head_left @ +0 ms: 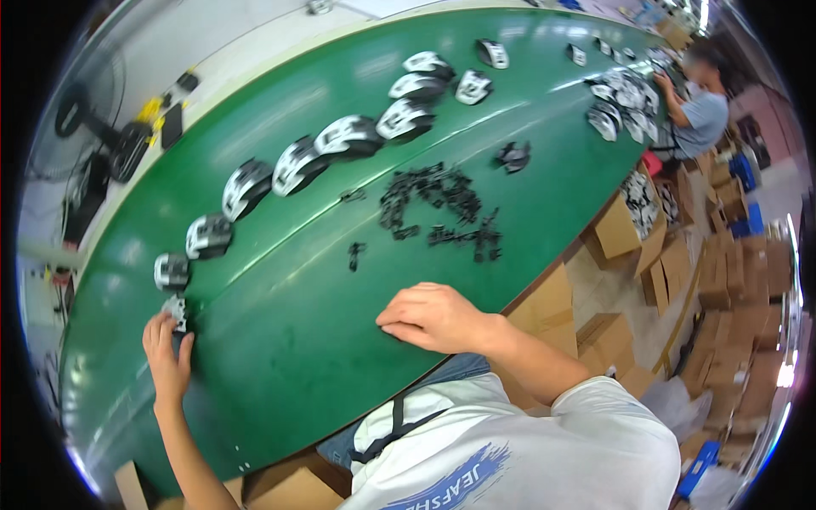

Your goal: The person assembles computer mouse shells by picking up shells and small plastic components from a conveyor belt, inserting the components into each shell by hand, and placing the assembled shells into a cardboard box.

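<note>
A row of curved white-and-black plastic shells (247,189) runs along the far side of the green table (280,331). At its near left end, my left hand (166,353) has its fingers and thumb around a small white-and-black shell (176,311), whose near part the hand partly hides. Over the table in front of my body is my right hand (432,316), its fingers curled together and pointing left; whatever they may hold is hidden. Beyond the right hand lies a loose heap of small black plastic parts (429,194), with one black part (355,255) apart from it.
A dark part (512,156) lies alone farther off. At the far right a person (704,106) sits beside a pile of white-and-black shells (625,98). Cardboard boxes (625,228) stand along the table's right edge. A fan (85,119) is at the left.
</note>
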Tool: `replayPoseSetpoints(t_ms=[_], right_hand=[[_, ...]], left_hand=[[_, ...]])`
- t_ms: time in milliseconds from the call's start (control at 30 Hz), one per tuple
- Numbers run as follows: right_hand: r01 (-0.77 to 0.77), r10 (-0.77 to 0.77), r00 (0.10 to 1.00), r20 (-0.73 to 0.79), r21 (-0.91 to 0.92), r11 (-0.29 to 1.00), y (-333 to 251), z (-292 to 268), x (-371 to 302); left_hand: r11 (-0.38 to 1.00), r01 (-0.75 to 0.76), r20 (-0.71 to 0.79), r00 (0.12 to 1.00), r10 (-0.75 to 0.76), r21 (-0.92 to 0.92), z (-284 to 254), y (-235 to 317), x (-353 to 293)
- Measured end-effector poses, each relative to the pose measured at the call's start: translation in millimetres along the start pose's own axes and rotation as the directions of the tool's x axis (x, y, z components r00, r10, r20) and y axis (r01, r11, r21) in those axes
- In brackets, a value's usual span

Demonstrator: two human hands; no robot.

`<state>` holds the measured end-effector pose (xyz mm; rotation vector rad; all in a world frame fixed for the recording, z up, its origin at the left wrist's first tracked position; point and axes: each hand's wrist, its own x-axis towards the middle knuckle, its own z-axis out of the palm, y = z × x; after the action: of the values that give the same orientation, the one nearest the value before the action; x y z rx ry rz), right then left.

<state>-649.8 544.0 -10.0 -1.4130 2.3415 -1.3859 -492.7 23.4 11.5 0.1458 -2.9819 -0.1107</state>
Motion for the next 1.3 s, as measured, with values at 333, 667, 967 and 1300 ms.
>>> replayPoseSetpoints(t_ms=[333,667,967,1300], right_hand=[[0.172,-0.184,0.983,-0.011,-0.305,0.937,10.1,-10.8,7.3],[-0.068,0.056,0.992,-0.117,-0.106,0.992,-0.7,-21.7,15.7],[-0.146,0.170,0.985,-0.017,0.434,0.889,-33.2,13.1,24.8],[0.045,0.017,0.986,-0.165,0.362,0.931,-86.4,47.0,74.4]], left_hand=[[-0.099,0.572,0.550,0.705,-0.447,-0.814,21.1,69.7,-30.8],[0.995,0.056,0.096,0.994,-0.048,-0.078,-19.8,115.5,-7.5],[0.164,0.310,0.248,0.916,-0.315,-0.937,10.8,141.0,-47.9],[-0.815,0.005,0.221,0.964,-0.151,-0.580,2.8,283.2,-28.5]])
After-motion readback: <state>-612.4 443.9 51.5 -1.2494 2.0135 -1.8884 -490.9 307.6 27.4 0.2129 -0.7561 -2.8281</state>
